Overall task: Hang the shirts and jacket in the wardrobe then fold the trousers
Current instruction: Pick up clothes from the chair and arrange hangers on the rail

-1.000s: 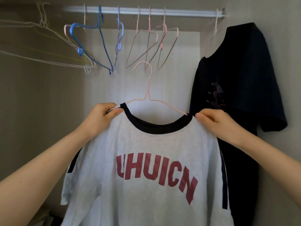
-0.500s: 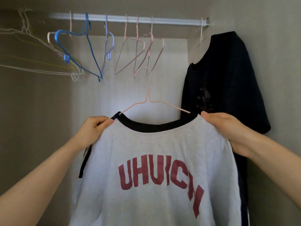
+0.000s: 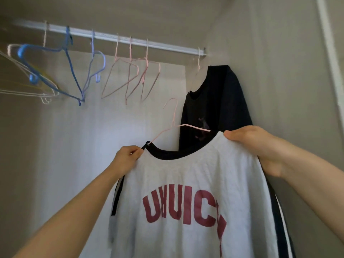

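A person is holding up a soft white knit T-shirt (image 3: 186, 174) with a dark ribbed collar and red block letters, threaded on a thin pink wire hanger (image 3: 195, 127). The left hand (image 3: 128, 157) is pinching the shoulder beside the collar. The right hand (image 3: 255, 144) is gripping the other shoulder, fingers curled over the fabric. The hanging step seems under way: the hook is sitting below the white metal rail (image 3: 163, 45), so it likely needs lifting over, beside the hanging dark T-shirt (image 3: 219, 101).

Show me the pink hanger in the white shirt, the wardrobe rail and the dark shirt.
pink hanger (image 3: 175, 117), head view, its neck under the hook.
wardrobe rail (image 3: 173, 47), head view, bare stretch near right end.
dark shirt (image 3: 219, 108), head view, its chest.
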`<action>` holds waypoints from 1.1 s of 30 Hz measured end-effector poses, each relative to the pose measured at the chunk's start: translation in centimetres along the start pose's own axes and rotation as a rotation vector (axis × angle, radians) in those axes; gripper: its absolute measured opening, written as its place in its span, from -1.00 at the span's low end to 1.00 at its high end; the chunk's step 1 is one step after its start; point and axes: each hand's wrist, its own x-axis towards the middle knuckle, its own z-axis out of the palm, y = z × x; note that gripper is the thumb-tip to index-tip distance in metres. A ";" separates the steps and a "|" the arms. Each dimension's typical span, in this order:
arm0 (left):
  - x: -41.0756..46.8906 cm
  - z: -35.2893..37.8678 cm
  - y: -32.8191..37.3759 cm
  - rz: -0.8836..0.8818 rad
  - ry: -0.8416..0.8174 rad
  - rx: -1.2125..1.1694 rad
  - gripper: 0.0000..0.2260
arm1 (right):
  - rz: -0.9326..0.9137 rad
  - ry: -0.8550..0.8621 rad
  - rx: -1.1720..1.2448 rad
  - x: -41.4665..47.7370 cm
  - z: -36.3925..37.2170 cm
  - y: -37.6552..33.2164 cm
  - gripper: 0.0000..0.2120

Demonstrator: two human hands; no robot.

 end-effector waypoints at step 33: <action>6.3 8.6 12.8 0.342 0.021 -0.147 -0.40 | -0.538 0.701 -0.755 20.5 6.3 -12.4 -0.76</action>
